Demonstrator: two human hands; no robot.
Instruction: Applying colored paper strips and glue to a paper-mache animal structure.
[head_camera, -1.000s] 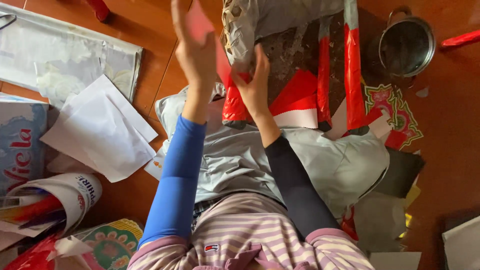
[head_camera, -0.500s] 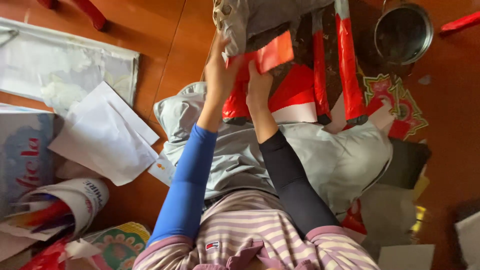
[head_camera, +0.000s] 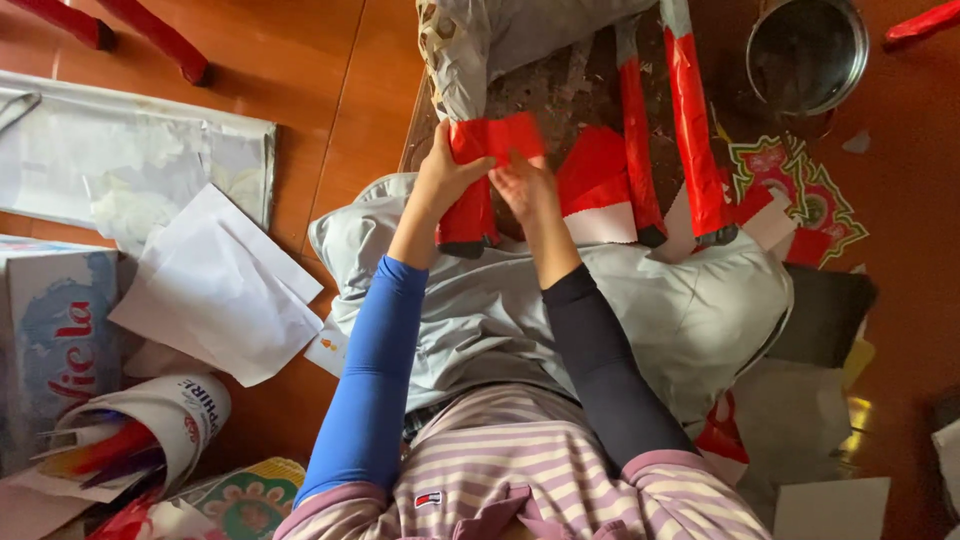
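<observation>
Near the top middle of the view, both hands pinched a red paper sheet (head_camera: 497, 137) against a red-wrapped pole (head_camera: 468, 205). The left hand (head_camera: 448, 175) gripped the sheet's left side, the right hand (head_camera: 522, 185) its lower right edge. Two more red-wrapped poles (head_camera: 690, 120) lay just right of them. Below spread a grey cushion (head_camera: 700, 310); a metal pot (head_camera: 806, 52) stood at upper right, white papers (head_camera: 215, 290) lay left on the wooden floor (head_camera: 330, 70).

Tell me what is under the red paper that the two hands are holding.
Under the red paper held by the left hand and right hand is a stool leg wrapped in red. The leg's surface beneath the paper is covered and cannot be seen.
</observation>
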